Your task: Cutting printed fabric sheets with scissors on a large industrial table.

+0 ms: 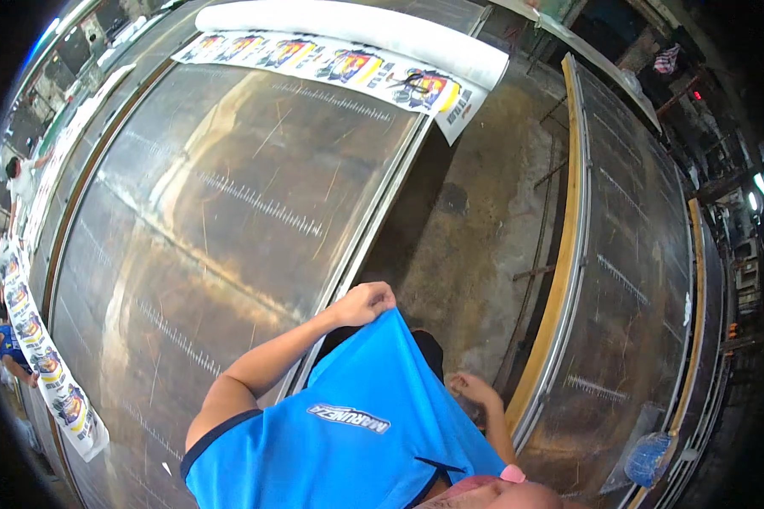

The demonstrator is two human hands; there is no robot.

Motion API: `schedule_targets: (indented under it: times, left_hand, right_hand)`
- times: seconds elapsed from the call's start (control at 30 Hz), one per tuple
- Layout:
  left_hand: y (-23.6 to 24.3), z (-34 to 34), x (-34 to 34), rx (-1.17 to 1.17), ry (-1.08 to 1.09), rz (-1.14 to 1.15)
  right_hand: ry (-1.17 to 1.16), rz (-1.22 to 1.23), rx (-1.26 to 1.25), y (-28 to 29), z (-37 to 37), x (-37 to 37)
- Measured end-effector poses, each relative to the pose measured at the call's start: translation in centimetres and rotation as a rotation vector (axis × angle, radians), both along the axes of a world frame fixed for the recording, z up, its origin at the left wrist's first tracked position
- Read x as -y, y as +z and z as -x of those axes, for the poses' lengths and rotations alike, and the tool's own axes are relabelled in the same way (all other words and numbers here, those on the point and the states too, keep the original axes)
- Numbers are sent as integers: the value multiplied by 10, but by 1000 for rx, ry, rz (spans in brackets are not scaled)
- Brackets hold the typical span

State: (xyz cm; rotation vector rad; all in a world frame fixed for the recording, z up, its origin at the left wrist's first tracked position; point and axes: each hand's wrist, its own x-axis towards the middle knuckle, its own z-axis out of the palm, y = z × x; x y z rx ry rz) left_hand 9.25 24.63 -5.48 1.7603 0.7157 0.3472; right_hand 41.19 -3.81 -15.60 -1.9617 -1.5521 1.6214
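Note:
My left hand [369, 301] is closed, pinching the blue shirt [306, 441] I wear and pulling its cloth forward, beside the metal edge of the long table [221, 127]. My right hand [474, 390] is lower and to the right, partly behind the shirt, fingers curled; what they hold, if anything, I cannot make out. A white roll of printed sheet [348, 30] lies across the table's far end, with black scissors [409, 82] on the printed part.
Between my table and a wood-edged table [620, 280] at right runs a concrete aisle [492, 204]. A printed strip [34, 327] lies along the left. Two co-workers [17, 191] [13, 348] are at the far left. A blue object [645, 458] sits at lower right.

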Motion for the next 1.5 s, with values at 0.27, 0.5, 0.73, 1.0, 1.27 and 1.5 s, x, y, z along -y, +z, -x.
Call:
schedule_targets:
  times: [0.27, 0.5, 0.73, 1.0, 1.27, 1.5]
  left_hand:
    - [-24, -155, -176, 150, 112, 99]
    - [18, -262, -387, 37, 85, -382]
    - [8, -262, -540, -179, 256, -625]
    - [-66, -310, -655, -677, 456, -563]
    - [-80, -341, -737, -777, 456, -309]
    - [-69, -345, -745, -788, 680, -322]
  right_hand:
    - [-758, -99, -267, -66, -42, -131]
    - [-683, -98, -314, -34, -219, -319]
    - [-388, -452, 6, 133, -345, -554]
    - [-13, -1542, 559, 432, -368, -808]
    - [218, -1333, 334, 293, -330, -1072]
    - [352, -1145, 523, 163, -343, -1095]
